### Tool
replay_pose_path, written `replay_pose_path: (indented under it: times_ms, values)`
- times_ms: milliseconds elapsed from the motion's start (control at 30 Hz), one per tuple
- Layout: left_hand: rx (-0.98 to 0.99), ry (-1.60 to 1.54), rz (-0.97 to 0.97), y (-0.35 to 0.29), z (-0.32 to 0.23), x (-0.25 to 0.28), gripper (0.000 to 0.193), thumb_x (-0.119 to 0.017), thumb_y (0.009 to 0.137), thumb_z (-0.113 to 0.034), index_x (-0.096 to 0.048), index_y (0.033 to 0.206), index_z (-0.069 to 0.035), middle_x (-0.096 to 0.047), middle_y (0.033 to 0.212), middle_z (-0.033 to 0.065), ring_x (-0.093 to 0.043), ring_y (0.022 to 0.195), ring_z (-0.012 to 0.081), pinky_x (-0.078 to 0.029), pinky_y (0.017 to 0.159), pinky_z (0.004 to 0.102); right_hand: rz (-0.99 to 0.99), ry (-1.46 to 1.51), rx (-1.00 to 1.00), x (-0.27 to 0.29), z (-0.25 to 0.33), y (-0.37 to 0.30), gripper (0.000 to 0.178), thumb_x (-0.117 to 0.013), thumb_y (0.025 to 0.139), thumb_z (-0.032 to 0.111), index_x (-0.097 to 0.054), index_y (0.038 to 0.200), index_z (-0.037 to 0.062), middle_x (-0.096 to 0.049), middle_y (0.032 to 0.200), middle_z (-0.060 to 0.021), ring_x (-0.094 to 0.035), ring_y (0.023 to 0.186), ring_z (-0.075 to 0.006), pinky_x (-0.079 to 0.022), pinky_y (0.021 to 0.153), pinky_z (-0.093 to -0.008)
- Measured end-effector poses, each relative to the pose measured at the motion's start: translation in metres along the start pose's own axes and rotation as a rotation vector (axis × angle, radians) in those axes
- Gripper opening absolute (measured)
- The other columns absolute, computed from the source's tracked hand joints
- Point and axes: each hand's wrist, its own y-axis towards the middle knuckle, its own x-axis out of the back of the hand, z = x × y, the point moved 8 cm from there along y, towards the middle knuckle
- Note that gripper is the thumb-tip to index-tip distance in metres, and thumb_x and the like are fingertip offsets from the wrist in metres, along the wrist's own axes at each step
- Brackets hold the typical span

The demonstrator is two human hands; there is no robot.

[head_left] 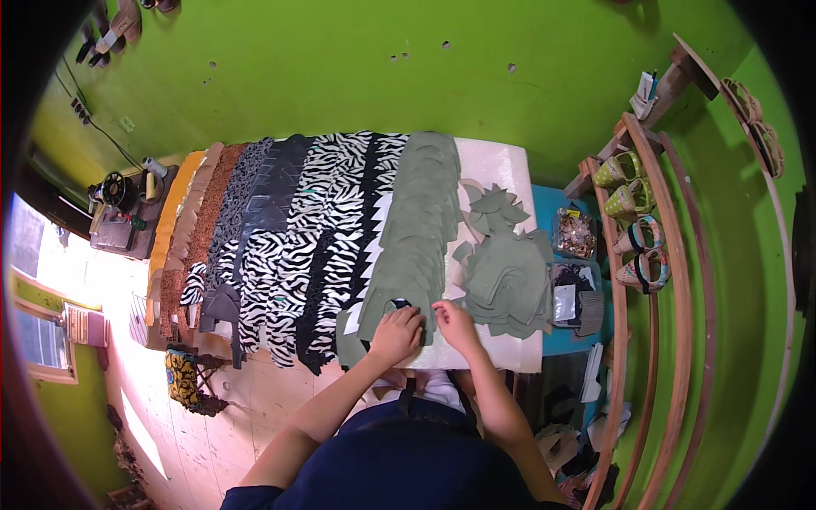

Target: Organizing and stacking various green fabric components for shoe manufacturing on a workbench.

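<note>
Grey-green cut pieces, looking like leather or fabric, overlap in a long row on the table in front of me. My left hand lies over the near end of this row, its fingers stretched out flat on the pieces. Just beyond those fingertips shows a small dark item with a pale patch, too small to name. Close by on the right, my right hand hovers at the row's edge with its fingers curled together; whatever they pinch is hidden. A loose heap of grey-green pieces lies farther right.
Rows of zebra-print pieces, brown pieces and yellow pieces cover the table's left. A white table surface shows at the right. Beyond stand a clear box of small parts and a wooden rack with sandals.
</note>
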Motion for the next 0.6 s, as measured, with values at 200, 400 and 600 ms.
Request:
replay_pose_path:
  times_ms: [200, 400, 600]
  values:
    - [0.070, -0.034, 0.020, 0.061, -0.012, -0.012, 0.028, -0.053, 0.079, -0.019, -0.056, 0.104, -0.006, -0.053, 0.110, 0.0094, -0.053, 0.098, 0.0258, -0.040, 0.083, 0.0369, -0.170, 0.079, 0.047, 0.071, -0.014, 0.023, 0.013, -0.052, 0.076, 0.003, -0.057, 0.088, 0.0010, -0.058, 0.080, -0.0144, -0.058, 0.070, -0.0276, -0.046, 0.062, -0.0338]
    - [0.107, -0.018, 0.004, 0.124, -0.020, -0.022, 0.027, -0.052, 0.079, -0.021, -0.055, 0.102, -0.006, -0.055, 0.105, 0.0108, -0.055, 0.091, 0.0285, -0.044, 0.077, 0.0383, -0.197, 0.026, 0.063, 0.124, -0.012, 0.045, 0.012, -0.053, 0.079, 0.002, -0.057, 0.090, -0.0004, -0.059, 0.083, -0.0117, -0.060, 0.069, -0.0186, -0.047, 0.062, -0.0263]
    - [0.309, -0.228, 0.032, 0.185, -0.007, -0.043, 0.036, -0.051, 0.080, -0.021, -0.049, 0.110, -0.002, -0.053, 0.105, 0.0170, -0.053, 0.095, 0.0350, -0.042, 0.083, 0.0394, -0.451, -0.013, 0.089, 0.199, -0.026, 0.100, 0.020, -0.055, 0.077, 0.002, -0.055, 0.097, 0.0012, -0.056, 0.090, -0.0127, -0.058, 0.081, -0.0219, -0.048, 0.069, -0.0286]
